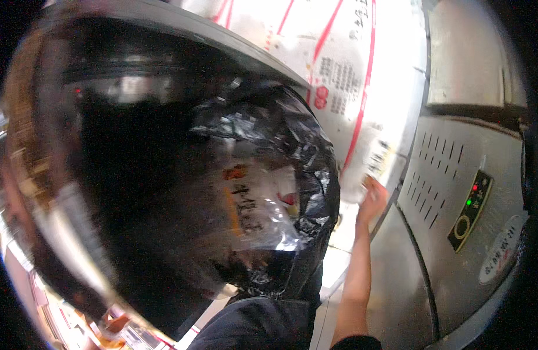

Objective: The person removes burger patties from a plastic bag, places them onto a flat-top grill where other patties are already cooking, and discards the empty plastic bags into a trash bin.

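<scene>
My right hand (374, 194) reaches out on the right with the bare forearm extended, beside a white sheet (343, 87) that bears red lines and dark writing. The hand is blurred, and whether its fingers hold something small cannot be made out. My left hand is out of view. Before me stands a bin lined with a black plastic bag (315, 175). Inside the bag lies a clear plastic package (260, 210) with printed writing and an orange stripe. Dark clothing (260, 323) shows at the bottom.
Along the right runs a stainless steel appliance (431, 183) with vent slots and a control panel (470, 210) showing red and green lights. A grey metal edge (234, 41) crosses above the bag. Blurred items (120, 328) lie at lower left.
</scene>
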Tool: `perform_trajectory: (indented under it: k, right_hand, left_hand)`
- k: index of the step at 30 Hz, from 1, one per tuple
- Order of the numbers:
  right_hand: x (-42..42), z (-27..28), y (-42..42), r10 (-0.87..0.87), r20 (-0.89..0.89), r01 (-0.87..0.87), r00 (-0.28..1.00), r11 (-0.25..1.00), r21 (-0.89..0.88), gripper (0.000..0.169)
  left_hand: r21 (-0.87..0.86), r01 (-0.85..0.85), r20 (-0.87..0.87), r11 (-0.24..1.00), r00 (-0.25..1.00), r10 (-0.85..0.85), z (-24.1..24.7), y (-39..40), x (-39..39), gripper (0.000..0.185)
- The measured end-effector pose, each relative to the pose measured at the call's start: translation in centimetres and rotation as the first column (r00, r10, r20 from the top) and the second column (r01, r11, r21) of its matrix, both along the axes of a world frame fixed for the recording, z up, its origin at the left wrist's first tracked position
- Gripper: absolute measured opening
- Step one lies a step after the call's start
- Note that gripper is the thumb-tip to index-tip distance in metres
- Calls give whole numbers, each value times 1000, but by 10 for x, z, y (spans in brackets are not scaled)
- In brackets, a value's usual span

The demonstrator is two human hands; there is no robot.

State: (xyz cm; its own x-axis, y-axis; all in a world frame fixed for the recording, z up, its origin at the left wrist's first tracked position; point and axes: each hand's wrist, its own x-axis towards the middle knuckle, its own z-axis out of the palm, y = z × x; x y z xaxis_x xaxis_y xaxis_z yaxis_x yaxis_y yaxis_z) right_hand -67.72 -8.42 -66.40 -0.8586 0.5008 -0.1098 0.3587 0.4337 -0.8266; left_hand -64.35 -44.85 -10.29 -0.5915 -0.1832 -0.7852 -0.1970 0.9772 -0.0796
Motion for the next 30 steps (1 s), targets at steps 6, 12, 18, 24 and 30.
perform_trajectory:
  k: [6, 12, 18, 24, 30]
  right_hand:
    - [12, 295, -22, -186, -311, 167, 932, 982, -88, 25]
    - [39, 321, -164, 739, -27, -738, 673, 669, -87, 44]
    - [93, 148, -268, 805, 527, -947, 271, 321, -3, 49]
    - [76, 205, -247, 800, 548, -963, 246, 264, 47, 32]
    - [153, 364, -153, 678, 335, -714, 655, 699, -18, 39]
  left_hand:
    - [132, -7, -86, 991, 996, 19, 12, -21, 25, 56]
    - [-42, 64, -146, 997, 987, -69, 27, -8, 19, 56]
    - [-53, 247, -310, 967, 917, -251, 30, -10, 25, 63]
    - [-39, 297, -316, 954, 902, -294, 30, -25, 37, 86]
    - [34, 401, -421, 915, 837, -351, 2, -45, 40, 102]
